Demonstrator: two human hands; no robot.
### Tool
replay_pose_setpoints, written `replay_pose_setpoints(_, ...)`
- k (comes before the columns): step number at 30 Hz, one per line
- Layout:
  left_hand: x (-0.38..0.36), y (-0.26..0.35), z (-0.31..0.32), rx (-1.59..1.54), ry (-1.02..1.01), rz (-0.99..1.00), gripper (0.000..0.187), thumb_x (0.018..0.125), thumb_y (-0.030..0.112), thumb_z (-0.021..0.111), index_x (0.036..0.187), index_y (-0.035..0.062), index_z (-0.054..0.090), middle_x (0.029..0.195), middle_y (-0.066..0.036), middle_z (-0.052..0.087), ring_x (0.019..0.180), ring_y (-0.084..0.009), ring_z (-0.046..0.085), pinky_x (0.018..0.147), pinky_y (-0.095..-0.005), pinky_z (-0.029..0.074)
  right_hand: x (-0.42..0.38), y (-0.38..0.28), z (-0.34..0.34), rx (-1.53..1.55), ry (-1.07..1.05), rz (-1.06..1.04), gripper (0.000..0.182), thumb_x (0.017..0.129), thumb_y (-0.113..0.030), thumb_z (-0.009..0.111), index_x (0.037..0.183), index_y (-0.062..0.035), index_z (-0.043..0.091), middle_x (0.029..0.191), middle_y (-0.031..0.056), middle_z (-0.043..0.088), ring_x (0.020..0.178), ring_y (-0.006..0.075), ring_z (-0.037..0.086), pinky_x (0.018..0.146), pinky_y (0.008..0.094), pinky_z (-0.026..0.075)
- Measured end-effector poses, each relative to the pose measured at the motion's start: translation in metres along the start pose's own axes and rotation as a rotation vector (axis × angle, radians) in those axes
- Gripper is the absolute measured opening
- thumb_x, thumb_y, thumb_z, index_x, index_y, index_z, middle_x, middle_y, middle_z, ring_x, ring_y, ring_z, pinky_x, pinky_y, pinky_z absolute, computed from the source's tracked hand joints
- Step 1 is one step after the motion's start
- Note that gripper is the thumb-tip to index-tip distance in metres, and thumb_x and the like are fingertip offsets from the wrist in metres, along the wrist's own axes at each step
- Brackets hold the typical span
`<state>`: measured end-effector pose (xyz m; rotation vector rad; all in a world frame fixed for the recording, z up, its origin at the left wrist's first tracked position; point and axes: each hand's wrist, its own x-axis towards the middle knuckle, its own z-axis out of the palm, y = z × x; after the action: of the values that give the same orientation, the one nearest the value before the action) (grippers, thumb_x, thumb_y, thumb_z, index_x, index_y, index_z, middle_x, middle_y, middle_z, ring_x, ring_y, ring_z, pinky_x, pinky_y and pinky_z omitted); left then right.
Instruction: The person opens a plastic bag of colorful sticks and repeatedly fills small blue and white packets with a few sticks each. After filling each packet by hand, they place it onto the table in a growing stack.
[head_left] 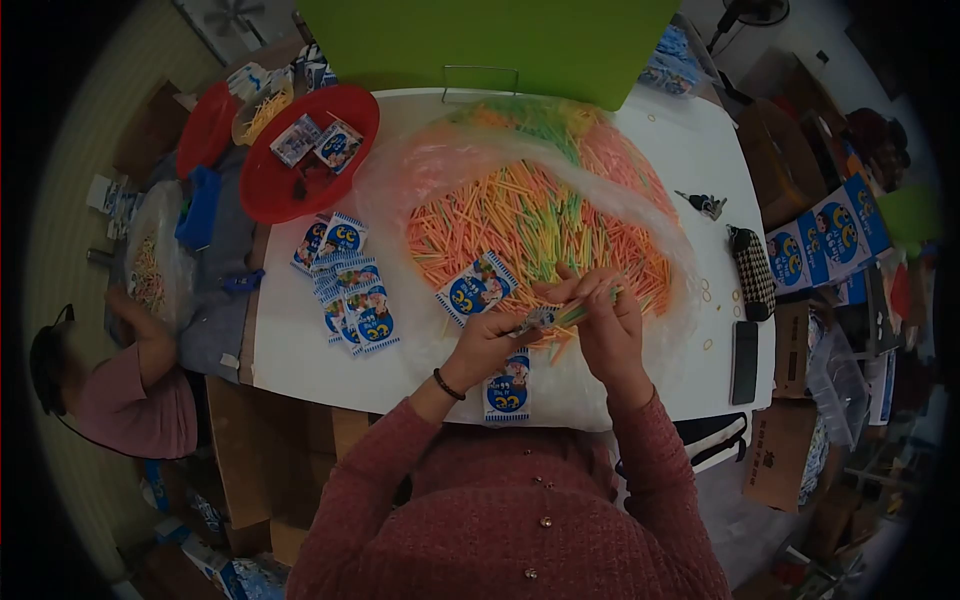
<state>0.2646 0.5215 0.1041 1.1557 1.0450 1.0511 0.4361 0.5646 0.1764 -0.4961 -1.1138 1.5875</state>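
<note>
My left hand (pixel 487 345) is closed on a small blue-and-white packet (pixel 540 319) in front of my chest. My right hand (pixel 607 325) pinches a few thin coloured sticks (pixel 573 314) at the packet's end. Beyond both hands, a large clear plastic bag (pixel 390 180) lies open, full of pink, orange, yellow and green sticks (pixel 500 220). One printed packet (pixel 476 288) rests on the sticks at the bag's near left. Another packet (pixel 507 386) lies below my hands near the table edge. Several more packets (pixel 368 310) are piled to the left.
A red bowl (pixel 262 190) with packets stands at the back left, a green panel (pixel 480 45) behind the bag. Keys (pixel 707 205), a checked pouch (pixel 750 272), a phone (pixel 745 362) and rubber bands lie right. Another person (pixel 130 390) sits at far left.
</note>
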Motion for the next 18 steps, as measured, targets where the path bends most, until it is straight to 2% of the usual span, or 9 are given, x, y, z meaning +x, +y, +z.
replay_pose_setpoints(2, -0.002, 0.010, 0.000, 0.038, -0.036, -0.007, 0.020, 0.086, 0.010, 0.071, 0.104, 0.0002, 0.071, 0.088, -0.001, 0.071, 0.079, -0.0030, 0.060, 0.069, -0.0206, 0.049, 0.005, 0.001, 0.003, -0.270, -0.155, -0.037, 0.017, 0.103, -0.020, 0.038, 0.094, -0.0093, 0.047, 0.093, 0.0104, 0.068, 0.108, 0.0285, 0.064, 0.118, 0.0506, 0.013)
replay_pose_setpoints(4, -0.003, 0.010, -0.001, 0.076, -0.068, -0.013, 0.022, 0.086, 0.010, 0.072, 0.106, 0.0004, 0.071, 0.090, -0.001, 0.071, 0.081, -0.0034, 0.061, 0.070, -0.0208, 0.049, 0.009, -0.002, 0.003, -0.348, -0.220, -0.036, 0.016, 0.102, -0.019, 0.040, 0.094, -0.0094, 0.048, 0.092, 0.0102, 0.069, 0.109, 0.0283, 0.064, 0.119, 0.0506, 0.012)
replay_pose_setpoints(6, -0.004, 0.004, -0.004, 0.082, -0.133, 0.146, 0.022, 0.087, 0.002, 0.067, 0.109, 0.0022, 0.070, 0.113, -0.003, 0.065, 0.089, -0.0077, 0.063, 0.076, -0.0214, 0.050, 0.008, -0.002, 0.000, -0.425, -0.287, -0.031, 0.015, 0.101, -0.018, 0.041, 0.093, -0.0096, 0.048, 0.091, 0.0100, 0.069, 0.109, 0.0281, 0.064, 0.119, 0.0507, 0.010)
replay_pose_setpoints(7, -0.006, 0.006, -0.006, 0.081, -0.130, 0.144, 0.022, 0.087, 0.002, 0.067, 0.109, 0.0022, 0.070, 0.113, -0.003, 0.065, 0.089, -0.0077, 0.063, 0.076, -0.0214, 0.050, 0.007, -0.001, -0.003, -0.414, -0.297, -0.012, 0.016, 0.101, -0.017, 0.042, 0.092, -0.0086, 0.051, 0.093, 0.0070, 0.068, 0.111, 0.0261, 0.063, 0.119, 0.0494, 0.008)
replay_pose_setpoints(9, -0.007, 0.016, -0.010, 0.035, -0.190, -0.138, 0.025, 0.088, 0.000, 0.064, 0.113, 0.0023, 0.068, 0.118, -0.004, 0.062, 0.102, -0.0118, 0.061, 0.086, -0.0246, 0.049, 0.004, 0.001, -0.007, -0.404, -0.310, 0.007, 0.018, 0.101, -0.016, 0.042, 0.091, -0.0076, 0.054, 0.094, 0.0041, 0.067, 0.112, 0.0242, 0.063, 0.120, 0.0481, 0.006)
replay_pose_setpoints(10, -0.006, 0.012, -0.010, 0.034, -0.188, -0.138, 0.025, 0.088, 0.000, 0.064, 0.113, 0.0023, 0.068, 0.118, -0.004, 0.062, 0.102, -0.0118, 0.061, 0.086, -0.0246, 0.049, 0.003, 0.001, -0.009, -0.435, -0.332, 0.039, 0.017, 0.101, -0.017, 0.044, 0.093, -0.0077, 0.056, 0.098, 0.0041, 0.067, 0.114, 0.0230, 0.062, 0.120, 0.0478, 0.006)
replay_pose_setpoints(12, -0.003, 0.002, -0.007, -0.046, -0.220, 0.097, 0.032, 0.088, -0.001, 0.063, 0.120, 0.0036, 0.064, 0.121, -0.003, 0.059, 0.113, -0.0135, 0.056, 0.092, -0.0264, 0.047, 0.000, 0.003, -0.009, -0.466, -0.351, 0.072, 0.016, 0.100, -0.018, 0.046, 0.095, -0.0078, 0.057, 0.102, 0.0041, 0.067, 0.116, 0.0218, 0.060, 0.120, 0.0476, 0.006)
replay_pose_setpoints(15, -0.003, 0.001, -0.003, -0.208, -0.239, -0.019, 0.038, 0.089, 0.000, 0.061, 0.127, 0.0036, 0.058, 0.124, -0.004, 0.056, 0.115, -0.0129, 0.054, 0.092, -0.0258, 0.047, -0.002, 0.006, -0.011, -0.599, -0.385, 0.081, 0.012, 0.098, -0.016, 0.048, 0.093, -0.0099, 0.057, 0.111, 0.0086, 0.067, 0.124, 0.0241, 0.055, 0.118, 0.0527, 0.006)
replay_pose_setpoints(18, -0.001, 0.001, -0.006, -0.119, -0.244, 0.019, 0.038, 0.091, 0.001, 0.059, 0.129, 0.0029, 0.056, 0.123, -0.004, 0.057, 0.114, -0.0126, 0.054, 0.092, -0.0260, 0.047, 0.000, 0.007, -0.019, -0.910, -0.477, 0.022, 0.018, 0.098, -0.022, 0.051, 0.110, -0.0108, 0.060, 0.122, 0.0096, 0.063, 0.133, 0.0232, 0.045, 0.117, 0.0542, 0.005)
